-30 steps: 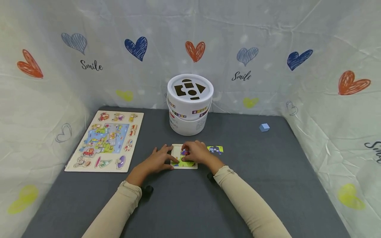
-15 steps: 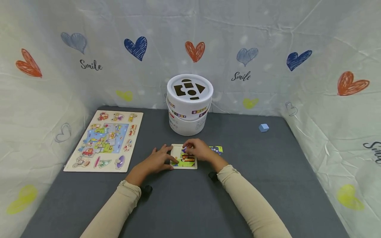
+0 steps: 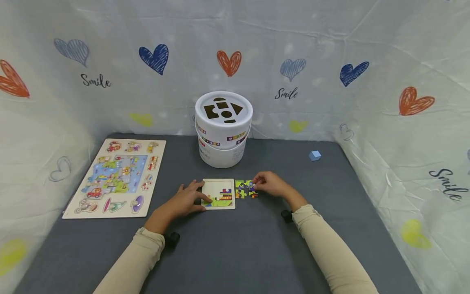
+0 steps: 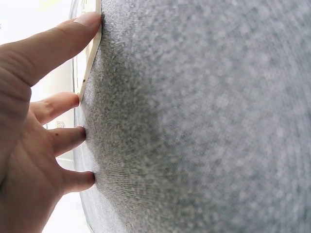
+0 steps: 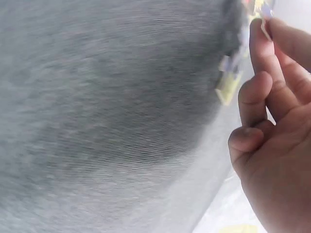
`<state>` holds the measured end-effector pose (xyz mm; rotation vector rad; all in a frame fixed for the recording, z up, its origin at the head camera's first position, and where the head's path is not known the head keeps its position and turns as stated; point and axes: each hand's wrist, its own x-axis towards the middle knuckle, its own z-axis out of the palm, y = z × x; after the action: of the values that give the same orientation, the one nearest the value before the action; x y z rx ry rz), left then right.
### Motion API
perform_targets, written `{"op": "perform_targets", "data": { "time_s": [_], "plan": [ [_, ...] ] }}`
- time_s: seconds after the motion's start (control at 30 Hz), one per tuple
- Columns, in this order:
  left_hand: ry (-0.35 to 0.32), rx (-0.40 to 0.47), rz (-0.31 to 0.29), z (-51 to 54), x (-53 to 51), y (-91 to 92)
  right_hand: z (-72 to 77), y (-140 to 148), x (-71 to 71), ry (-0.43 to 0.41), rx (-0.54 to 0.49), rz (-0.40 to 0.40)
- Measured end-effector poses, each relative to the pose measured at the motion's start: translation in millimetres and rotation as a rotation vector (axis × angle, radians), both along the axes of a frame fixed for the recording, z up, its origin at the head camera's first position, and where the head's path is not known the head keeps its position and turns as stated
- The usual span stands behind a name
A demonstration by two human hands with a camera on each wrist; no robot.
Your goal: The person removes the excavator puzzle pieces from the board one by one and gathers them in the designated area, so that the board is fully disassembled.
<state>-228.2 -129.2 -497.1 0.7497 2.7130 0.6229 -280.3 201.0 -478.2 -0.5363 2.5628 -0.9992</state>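
Note:
A small wooden puzzle tray [image 3: 211, 184] lies flat in the middle of the table, partly filled with jigsaw pieces [image 3: 222, 201] along its bottom and right. My left hand [image 3: 182, 201] rests at the tray's left side, fingers spread; in the left wrist view the thumb [image 4: 73, 41] touches its edge. To the tray's right, several loose jigsaw pieces [image 3: 240, 188] lie close together. My right hand [image 3: 273, 184] is over their right end. Between its thumb and index finger it pinches a jigsaw piece [image 5: 266, 30], seen nearly edge-on in the right wrist view; its picture is hidden.
A white bucket [image 3: 222, 157] with shape holes in its lid stands behind the tray. At the left lies a large wooden picture board [image 3: 154, 179]. A small blue cube [image 3: 314, 155] sits at the back right. Printed cloth walls enclose the grey table [image 3: 227, 253].
The right hand has moved off the tray to the loose pieces at its right, and now pinches a piece there. Red-and-purple pieces show in the tray. The head view has shifted slightly.

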Motion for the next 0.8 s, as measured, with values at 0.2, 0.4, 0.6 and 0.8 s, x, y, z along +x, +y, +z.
{"op": "perform_targets", "data": {
  "time_s": [0.2, 0.4, 0.6, 0.8],
  "plan": [
    [0.001, -0.003, 0.008, -1.3, 0.3, -1.3, -6.9, 2.1, 3.7, -0.009, 0.005, 0.041],
    [0.001, 0.004, 0.015, -0.2, 2.0, -1.5, -8.6, -1.2, 3.7, 0.021, 0.022, 0.025],
    [0.002, 0.018, 0.010, 3.0, 3.4, -2.1, -4.6, -14.6, 7.6, 0.061, 0.035, 0.009],
    [-0.004, 0.013, 0.013, 1.2, 2.7, -1.5, -3.0, -49.7, 16.4, 0.164, 0.128, 0.075]
  ]
}}
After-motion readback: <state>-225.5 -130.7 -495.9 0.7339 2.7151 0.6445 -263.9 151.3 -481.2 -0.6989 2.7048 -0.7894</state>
